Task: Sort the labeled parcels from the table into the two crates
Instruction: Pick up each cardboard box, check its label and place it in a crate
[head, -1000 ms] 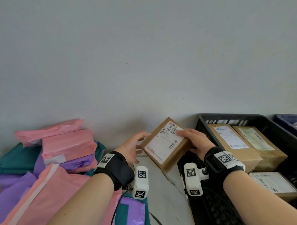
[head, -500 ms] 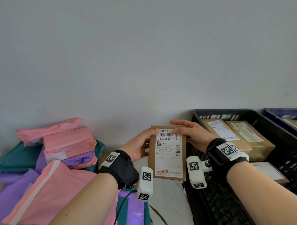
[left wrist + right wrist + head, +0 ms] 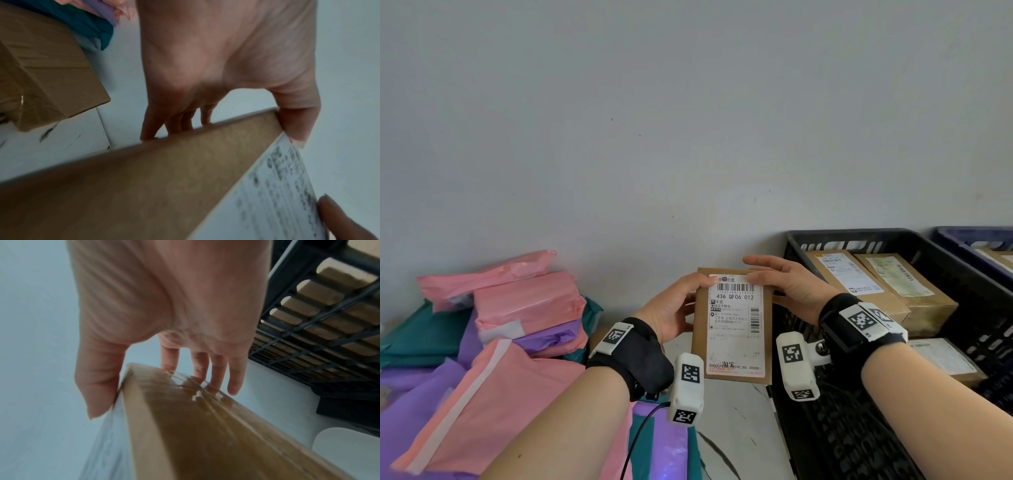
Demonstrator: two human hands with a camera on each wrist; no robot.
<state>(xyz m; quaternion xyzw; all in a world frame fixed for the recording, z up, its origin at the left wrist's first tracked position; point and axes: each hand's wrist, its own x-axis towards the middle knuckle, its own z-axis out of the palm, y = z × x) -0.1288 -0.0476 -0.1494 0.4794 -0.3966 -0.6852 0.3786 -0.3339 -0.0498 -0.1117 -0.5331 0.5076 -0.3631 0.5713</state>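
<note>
I hold a flat brown cardboard parcel (image 3: 732, 325) upright in front of me, its white shipping label facing me. My left hand (image 3: 678, 305) grips its left edge, thumb on the label and fingers behind the parcel (image 3: 164, 186). My right hand (image 3: 784, 284) grips the upper right corner, thumb on the front and fingers behind the parcel (image 3: 195, 434). A black crate (image 3: 859, 236) stands just right of the parcel and holds several brown labeled boxes (image 3: 852, 277). A dark blue crate (image 3: 969, 236) sits at the far right.
A heap of pink, purple and teal mailer bags (image 3: 493, 329) fills the left of the white marble table (image 3: 736, 431). Another brown box (image 3: 41, 73) lies on the table behind my left hand. A grey wall closes the back.
The parcel has turned from a tilted diagonal to upright with its label squarely facing me. Both hands shifted their hold to its upper edges and lifted slightly.
</note>
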